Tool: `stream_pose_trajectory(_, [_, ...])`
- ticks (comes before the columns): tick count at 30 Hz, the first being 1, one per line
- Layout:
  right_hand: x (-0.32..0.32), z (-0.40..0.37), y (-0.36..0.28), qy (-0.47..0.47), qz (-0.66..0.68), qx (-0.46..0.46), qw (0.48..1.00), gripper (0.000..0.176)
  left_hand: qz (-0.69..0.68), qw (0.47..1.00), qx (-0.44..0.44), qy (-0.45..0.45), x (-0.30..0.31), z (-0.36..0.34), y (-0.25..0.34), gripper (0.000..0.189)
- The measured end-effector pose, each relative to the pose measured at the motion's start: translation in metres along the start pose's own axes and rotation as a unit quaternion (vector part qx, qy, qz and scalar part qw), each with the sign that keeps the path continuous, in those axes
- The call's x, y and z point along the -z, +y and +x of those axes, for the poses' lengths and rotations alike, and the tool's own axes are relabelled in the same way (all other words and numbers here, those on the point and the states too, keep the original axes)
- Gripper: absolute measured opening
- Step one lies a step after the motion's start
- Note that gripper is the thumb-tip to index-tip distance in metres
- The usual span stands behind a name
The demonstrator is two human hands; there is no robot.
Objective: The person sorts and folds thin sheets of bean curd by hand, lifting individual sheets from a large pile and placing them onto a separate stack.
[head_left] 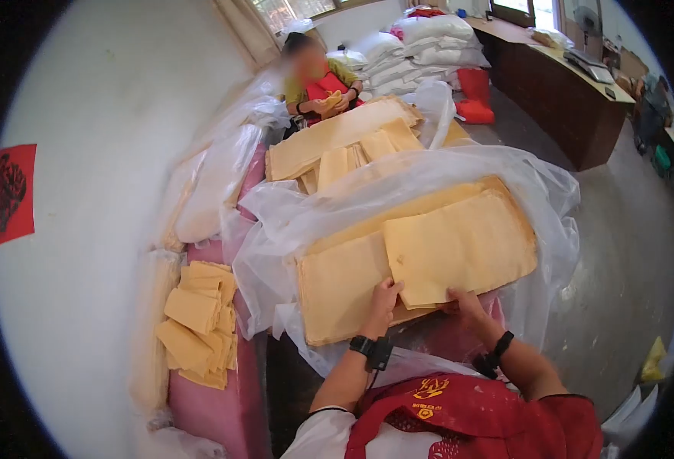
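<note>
A large stack of thin tan sheets (337,291), which look like dried bean curd skin, lies on clear plastic in front of me. Across its right part lies a smooth tan sheet (448,249), its left edge over the middle of the stack. My left hand (386,298) is closed at that sheet's near left corner. Along the near edge, my right hand (465,303) grips the same sheet, thumb on top and fingers hidden beneath. Both hands are at the near side of the stack.
Folded tan sheets (199,321) are piled on a pink surface (207,417) at left. Beyond the plastic wrap (268,229) is another stack (344,134), where a co-worker (325,80) holds a tan piece. White sacks (436,50) and a brown counter (559,99) stand behind.
</note>
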State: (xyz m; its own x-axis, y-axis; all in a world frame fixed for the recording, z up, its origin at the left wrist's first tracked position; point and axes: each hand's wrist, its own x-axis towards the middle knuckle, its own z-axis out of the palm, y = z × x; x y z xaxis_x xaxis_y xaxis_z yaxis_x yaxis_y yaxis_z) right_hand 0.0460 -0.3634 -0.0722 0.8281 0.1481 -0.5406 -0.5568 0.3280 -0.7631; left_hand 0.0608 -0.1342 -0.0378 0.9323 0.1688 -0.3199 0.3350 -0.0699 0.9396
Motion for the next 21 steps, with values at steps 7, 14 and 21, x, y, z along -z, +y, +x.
stream_pose_trajectory(7, [0.004,-0.003,-0.006,0.005,0.030,-0.035,0.999,0.033,-0.211,0.975,-0.027,-0.060,-0.003,-0.018,0.005,0.020])
stream_pose_trajectory(14, [-0.008,-0.033,-0.026,-0.006,0.014,-0.005,1.000,0.043,-0.414,0.909,0.013,-0.048,-0.010,-0.008,0.008,0.024])
stream_pose_trajectory(21, [-0.086,-0.116,-0.091,0.040,-0.643,0.527,0.555,0.054,-0.421,0.898,0.059,-0.110,0.000,0.002,0.021,0.027])
